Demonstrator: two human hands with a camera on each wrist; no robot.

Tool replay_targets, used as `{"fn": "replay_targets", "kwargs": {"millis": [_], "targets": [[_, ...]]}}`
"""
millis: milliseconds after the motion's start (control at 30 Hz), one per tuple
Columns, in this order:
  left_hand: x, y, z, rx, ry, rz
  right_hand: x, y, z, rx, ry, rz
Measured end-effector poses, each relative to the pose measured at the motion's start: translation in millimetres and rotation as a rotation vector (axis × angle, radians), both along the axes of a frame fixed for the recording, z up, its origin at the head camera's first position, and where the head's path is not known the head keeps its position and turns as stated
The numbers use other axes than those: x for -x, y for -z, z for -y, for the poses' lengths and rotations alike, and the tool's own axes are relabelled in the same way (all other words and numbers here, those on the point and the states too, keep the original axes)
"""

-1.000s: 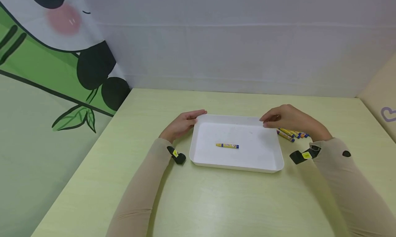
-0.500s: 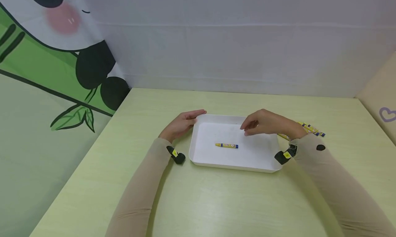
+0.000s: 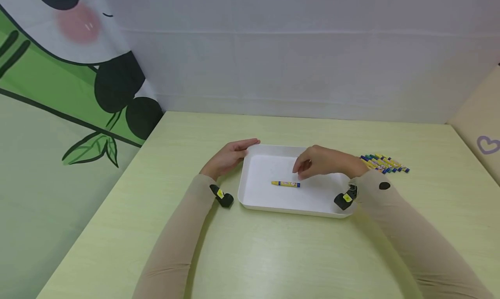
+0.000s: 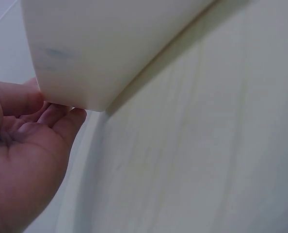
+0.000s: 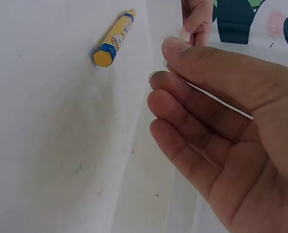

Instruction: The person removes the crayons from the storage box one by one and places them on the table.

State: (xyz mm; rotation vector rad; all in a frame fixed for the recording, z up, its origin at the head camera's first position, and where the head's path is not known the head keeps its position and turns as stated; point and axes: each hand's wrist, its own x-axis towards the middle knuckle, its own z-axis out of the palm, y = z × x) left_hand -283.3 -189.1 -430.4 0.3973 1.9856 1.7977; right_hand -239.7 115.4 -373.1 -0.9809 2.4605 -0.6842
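A white tray (image 3: 250, 199) lies on the table with one yellow crayon (image 3: 286, 184) in it, blue-banded and on its side. My left hand (image 3: 228, 158) holds the tray's far left corner; in the left wrist view the thumb (image 4: 20, 99) presses one side and the fingertips lie round the corner. Over the tray, right of the crayon, hovers my right hand (image 3: 322, 161) with loosely bent fingers. In the right wrist view nothing sits between its thumb and fingers (image 5: 178, 136), and the crayon (image 5: 116, 39) lies a short way off.
Several more crayons (image 3: 384, 163) lie in a group on the table right of the tray, partly behind my right wrist. A pale wall cloth (image 3: 293, 73) rises along the far table edge, and a panda-printed panel (image 3: 101, 112) stands on the left.
My right hand has moved left from over the tray's right rim and lowered toward the crayon, uncovering more of the crayon group. The left hand, tray and crayon have stayed in place.
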Motion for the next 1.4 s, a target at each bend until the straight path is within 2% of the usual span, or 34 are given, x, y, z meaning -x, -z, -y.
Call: {"fn": "replay_targets", "kwargs": {"millis": [367,800,1100,1400], "targets": [[-1.1,1.0,1.5,-0.009,0.001,0.01,1.6,10.5,14.1,-0.072,-0.01,0.026],[-2.6,0.1,2.8,0.013,0.005,-0.003,1.0,19.2,21.9,-0.099,-0.028,0.042],[-1.8,1.5,3.2,0.013,0.005,0.009,-1.2,23.2,23.9,-0.101,-0.023,0.054],[-0.9,2.2,2.9,0.022,0.008,0.004,-2.4,25.1,23.0,-0.079,-0.052,0.036]]}}
